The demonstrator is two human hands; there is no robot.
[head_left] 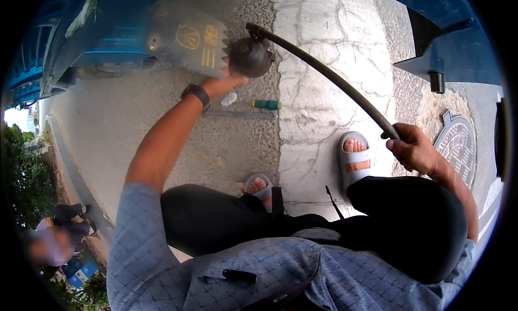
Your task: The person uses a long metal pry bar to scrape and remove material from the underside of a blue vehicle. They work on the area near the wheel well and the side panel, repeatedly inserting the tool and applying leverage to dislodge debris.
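Observation:
My left hand [222,84] is closed on a round, black, cup-like part [251,57] with a domed centre; its fingers are partly hidden behind the part. A long, dark tube [329,73] runs from the part's top edge down to the right, and I cannot tell how the two are joined. Wrapped round the tube's near end is my right hand [413,149], the thumb lying along it. Below the round part, a green screwdriver handle [265,104] and a crumpled white scrap [229,99] lie on the ground.
A grey flap with yellow markings [189,38] hangs from a blue vehicle body [118,19]. More blue bodywork [469,46] juts in at the right, above a round manhole cover [457,144]. My sandalled feet [355,154] stand on cracked pavement. Another person [51,246] is at the far left.

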